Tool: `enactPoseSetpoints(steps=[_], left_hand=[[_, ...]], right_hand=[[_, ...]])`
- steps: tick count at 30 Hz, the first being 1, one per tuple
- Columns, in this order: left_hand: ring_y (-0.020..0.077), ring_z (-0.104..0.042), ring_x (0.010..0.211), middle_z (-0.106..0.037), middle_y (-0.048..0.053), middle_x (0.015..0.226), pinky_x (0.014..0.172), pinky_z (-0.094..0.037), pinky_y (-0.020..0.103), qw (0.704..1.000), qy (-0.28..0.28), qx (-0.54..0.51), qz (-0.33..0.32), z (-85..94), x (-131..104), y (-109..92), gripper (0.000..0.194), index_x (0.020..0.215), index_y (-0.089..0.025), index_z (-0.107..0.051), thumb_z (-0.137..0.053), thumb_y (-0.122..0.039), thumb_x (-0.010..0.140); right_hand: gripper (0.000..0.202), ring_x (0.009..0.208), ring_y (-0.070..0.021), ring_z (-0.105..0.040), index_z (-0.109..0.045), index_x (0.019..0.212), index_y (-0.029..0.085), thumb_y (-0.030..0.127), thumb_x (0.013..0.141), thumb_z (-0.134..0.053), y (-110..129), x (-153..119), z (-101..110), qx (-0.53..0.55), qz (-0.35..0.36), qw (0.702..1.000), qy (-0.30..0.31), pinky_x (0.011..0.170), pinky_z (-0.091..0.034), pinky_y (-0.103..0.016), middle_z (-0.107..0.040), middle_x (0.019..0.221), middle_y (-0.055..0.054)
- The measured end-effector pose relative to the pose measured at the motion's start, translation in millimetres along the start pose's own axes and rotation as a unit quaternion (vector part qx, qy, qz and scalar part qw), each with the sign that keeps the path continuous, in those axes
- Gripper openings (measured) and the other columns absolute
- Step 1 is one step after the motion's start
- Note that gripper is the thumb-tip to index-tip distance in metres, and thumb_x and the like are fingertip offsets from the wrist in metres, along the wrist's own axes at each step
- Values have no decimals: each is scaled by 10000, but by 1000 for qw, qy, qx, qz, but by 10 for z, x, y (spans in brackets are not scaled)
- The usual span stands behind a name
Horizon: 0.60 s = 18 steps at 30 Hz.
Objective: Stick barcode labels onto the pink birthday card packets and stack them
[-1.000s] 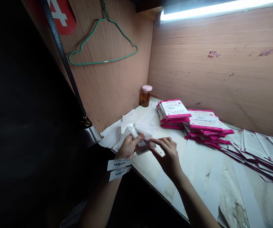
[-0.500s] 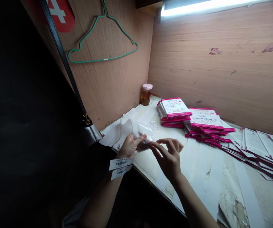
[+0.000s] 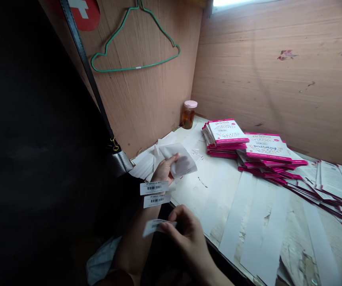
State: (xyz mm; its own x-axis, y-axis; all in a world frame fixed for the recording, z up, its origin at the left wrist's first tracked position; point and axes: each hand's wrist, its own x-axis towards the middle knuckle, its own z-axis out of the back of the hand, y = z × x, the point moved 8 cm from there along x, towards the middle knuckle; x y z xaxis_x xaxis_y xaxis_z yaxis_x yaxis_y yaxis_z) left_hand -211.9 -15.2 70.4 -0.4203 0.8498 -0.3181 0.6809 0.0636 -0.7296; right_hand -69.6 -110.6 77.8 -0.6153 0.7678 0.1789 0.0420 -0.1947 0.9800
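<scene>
**Sticky Labels and a Floppy White Sheet**

The left hand [image 3: 165, 170] holds up a thin white backing sheet [image 3: 179, 161] above the near left corner of the worktop [image 3: 248, 206]. Its fingers are closed on the sheet's lower left edge, with the thumb on top. The sheet bends and curls, so it looks very light and soft. It would likely crease if squeezed hard, so an edge is a good place to hold it.

2 small white barcode labels [image 3: 154, 193] sit on the left wrist, one above the other. They seem to be stuck there by one end.

The right hand [image 3: 188, 238] is lower down, near the front edge of the worktop. Its fingers pinch a third small white barcode label [image 3: 153, 226] by its right end. The label is blurry, but it looks tiny, light and bendy. It is probably sticky on one side, so holding it by just the tip seems best.

Behind, stacks of pink and white card packets [image 3: 248, 143] lie on the worktop. A small glass jar with a pink lid [image 3: 188, 114] stands in the corner. A green wire hanger [image 3: 135, 47] hangs on the wooden wall.
</scene>
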Motion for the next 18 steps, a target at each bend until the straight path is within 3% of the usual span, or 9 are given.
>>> enactPoseSetpoints(steps=[3, 5, 7, 10, 12, 14, 18], left_hand=[[195, -717, 743, -746, 54, 783, 643, -567, 253, 1000, -3, -5, -2, -28, 0, 7, 215, 932, -137, -693, -758, -224, 746], [192, -718, 743, -747, 54, 785, 643, -568, 249, 1000, -6, -4, -10, -22, -13, 1, 196, 927, -136, -693, -748, -208, 753], [188, -717, 724, -747, 61, 783, 633, -568, 246, 1000, 0, 5, -14, -15, -28, -4, 185, 923, -123, -691, -738, -197, 760], [185, -711, 695, -746, 76, 786, 639, -570, 252, 999, 25, 30, -23, -29, -63, -15, 237, 936, -106, -686, -765, -210, 738], [182, -707, 696, -746, 79, 806, 654, -569, 255, 998, 34, 39, -31, -39, -97, -21, 320, 962, -106, -682, -802, -268, 713], [188, -706, 731, -746, 79, 848, 677, -565, 264, 996, 55, 51, -40, -75, -136, -25, 421, 1007, -118, -678, -830, -342, 685], [207, -706, 790, -747, 77, 876, 733, -556, 292, 985, 131, 102, -45, -208, -214, 7, 479, 1011, -127, -689, -866, -354, 628]], right_hand=[[238, 610, -129, -499, -529, 795, 202, 380, 821, -685, -350, 24, -209, -34, -19, 999, -4, 558, -421, -254, -552, 692, 16], [297, 652, -150, -526, -552, 989, 208, 374, 802, -713, -359, 81, -109, -98, 35, 994, -38, 593, -454, -278, -574, 764, 0], [424, 762, -190, -556, -512, 1147, 228, 349, 800, -725, -176, 156, 184, -169, 122, 971, -113, 664, -489, -323, -573, 884, -38], [338, 984, -256, -532, -527, 1156, 248, 266, 850, -670, 220, 335, 647, -273, 237, 911, -198, 811, -477, -416, -547, 1069, -102], [287, 981, -263, -525, -546, 1150, 249, 219, 878, -630, 392, 532, 783, -330, 276, 887, -169, 833, -446, -440, -586, 1043, -95], [222, 877, -239, -536, -577, 1108, 239, 192, 894, -611, 480, 690, 831, -360, 298, 874, -132, 798, -421, -418, -632, 894, -56], [124, 762, -195, -530, -652, 986, 233, 173, 877, -648, 576, 729, 861, -369, 345, 849, -152, 753, -385, -367, -647, 749, -16]])
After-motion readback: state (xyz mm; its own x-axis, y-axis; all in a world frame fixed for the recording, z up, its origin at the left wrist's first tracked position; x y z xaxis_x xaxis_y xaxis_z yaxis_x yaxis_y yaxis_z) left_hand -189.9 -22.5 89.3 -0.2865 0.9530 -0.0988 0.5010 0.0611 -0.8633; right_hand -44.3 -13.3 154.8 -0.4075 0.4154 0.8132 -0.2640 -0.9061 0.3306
